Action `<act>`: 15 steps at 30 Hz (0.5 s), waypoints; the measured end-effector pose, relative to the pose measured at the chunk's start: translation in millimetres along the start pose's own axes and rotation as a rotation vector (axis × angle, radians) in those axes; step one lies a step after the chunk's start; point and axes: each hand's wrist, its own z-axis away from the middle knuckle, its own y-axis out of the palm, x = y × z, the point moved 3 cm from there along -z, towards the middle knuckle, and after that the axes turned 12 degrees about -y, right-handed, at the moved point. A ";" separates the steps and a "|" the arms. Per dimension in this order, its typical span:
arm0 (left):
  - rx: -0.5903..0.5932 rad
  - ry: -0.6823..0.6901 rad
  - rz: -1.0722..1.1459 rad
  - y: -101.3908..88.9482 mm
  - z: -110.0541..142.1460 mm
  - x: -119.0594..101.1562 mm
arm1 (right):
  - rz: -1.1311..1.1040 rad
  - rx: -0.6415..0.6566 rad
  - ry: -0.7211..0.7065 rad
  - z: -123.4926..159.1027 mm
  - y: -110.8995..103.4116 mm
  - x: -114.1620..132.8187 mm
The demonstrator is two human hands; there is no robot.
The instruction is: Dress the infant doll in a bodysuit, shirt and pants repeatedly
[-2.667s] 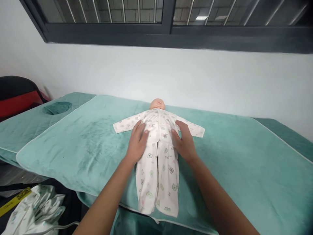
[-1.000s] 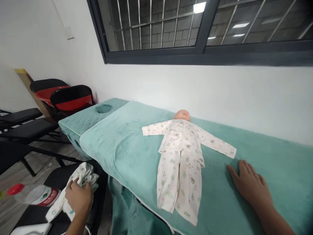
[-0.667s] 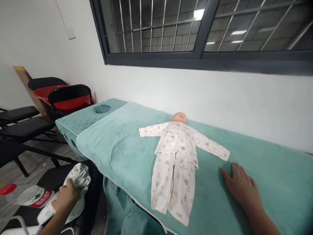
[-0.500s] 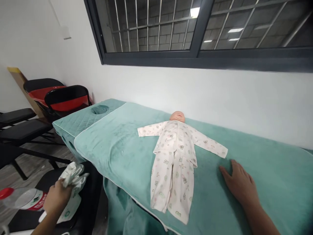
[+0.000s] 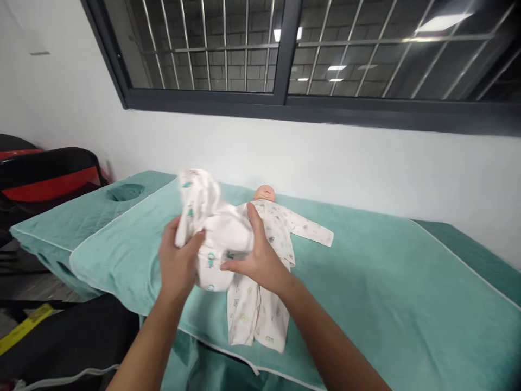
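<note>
A white diaper with green prints [image 5: 222, 231] is held up in front of me, partly unfolded and blurred at its upper left. My left hand [image 5: 179, 258] grips its left side, thumb on the near face. On the right edge, my right hand [image 5: 264, 252] has it between thumb and fingers. Behind the diaper lies a baby doll [image 5: 264, 193] on its back, dressed in a white printed top [image 5: 280, 228] and matching trousers [image 5: 260, 315]. The diaper and my hands hide one sleeve and part of the doll's middle.
The doll lies on a bed with a green cover [image 5: 366, 288], its far side along a white wall below a barred window [image 5: 280, 103]. Black and red folding chairs [image 5: 52, 176] stand at left. A black seat [image 5: 77, 336] with a white cord is near my left arm.
My left hand has lifted the bunched diaper from the seat to above the bed. My right hand has left the bed cover and taken hold of it too. The view has shifted right.
</note>
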 end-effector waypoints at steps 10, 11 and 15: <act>0.698 -0.135 0.173 79.3 51.1 -0.1 | -0.001 -0.356 0.044 36.3 -58.0 -22.3; 0.686 -0.101 0.116 77.9 47.9 2.4 | 0.046 -0.365 0.081 43.6 -72.4 -22.6; 0.621 -0.075 -0.035 70.5 20.5 21.8 | 0.267 -0.433 0.194 74.5 -149.6 -7.9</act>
